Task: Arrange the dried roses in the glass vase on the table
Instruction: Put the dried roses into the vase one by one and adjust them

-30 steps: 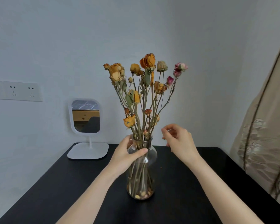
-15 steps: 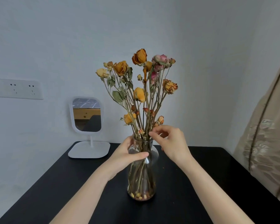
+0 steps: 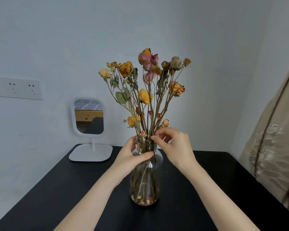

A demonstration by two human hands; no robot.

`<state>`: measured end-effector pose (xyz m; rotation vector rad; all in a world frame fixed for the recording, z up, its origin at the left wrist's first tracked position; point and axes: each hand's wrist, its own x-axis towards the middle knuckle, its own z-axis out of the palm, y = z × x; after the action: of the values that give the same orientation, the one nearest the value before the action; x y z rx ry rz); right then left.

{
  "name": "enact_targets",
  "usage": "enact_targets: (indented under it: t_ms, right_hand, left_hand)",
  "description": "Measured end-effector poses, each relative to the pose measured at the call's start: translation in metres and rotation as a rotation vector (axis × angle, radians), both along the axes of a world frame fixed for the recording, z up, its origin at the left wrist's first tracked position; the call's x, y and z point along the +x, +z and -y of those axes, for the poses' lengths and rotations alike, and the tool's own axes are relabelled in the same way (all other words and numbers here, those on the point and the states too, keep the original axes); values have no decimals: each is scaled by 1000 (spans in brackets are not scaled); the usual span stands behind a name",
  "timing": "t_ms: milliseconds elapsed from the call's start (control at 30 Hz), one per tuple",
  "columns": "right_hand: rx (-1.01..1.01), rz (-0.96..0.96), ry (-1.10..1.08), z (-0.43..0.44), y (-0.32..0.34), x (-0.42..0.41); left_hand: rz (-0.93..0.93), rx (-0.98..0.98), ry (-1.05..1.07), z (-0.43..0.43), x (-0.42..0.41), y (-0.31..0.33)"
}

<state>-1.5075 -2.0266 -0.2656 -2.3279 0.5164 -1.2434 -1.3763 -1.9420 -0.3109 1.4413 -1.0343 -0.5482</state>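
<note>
Against the pale wall, a black bench (image 3: 207, 180) carries the glass vase (image 3: 144, 180) at its middle. The left hand (image 3: 132, 157) wraps the vase's neck, thumb across the front. Just right of the stems, the right hand (image 3: 175, 145) pinches one above the rim. The dried roses (image 3: 145, 97) rise upright and fan out, yellow, orange and pink, and look brittle.

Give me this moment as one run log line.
left hand: grips neck of glass vase | right hand: pinches stems of dried roses above rim | glass vase: upright on black table
</note>
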Motion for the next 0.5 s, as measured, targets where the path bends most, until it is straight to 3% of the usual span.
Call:
enact_targets:
  t_ms: [233, 367, 500]
  right_hand:
    - [78, 136, -11, 6, 3, -6]
    - [260, 332, -66, 9, 9, -2]
    - [476, 222, -30, 13, 16, 1]
  left_hand:
    - [40, -341, 394, -3, -22, 21]
    - [67, -389, 543, -4, -26, 27]
    - [114, -336, 562, -5, -25, 25]
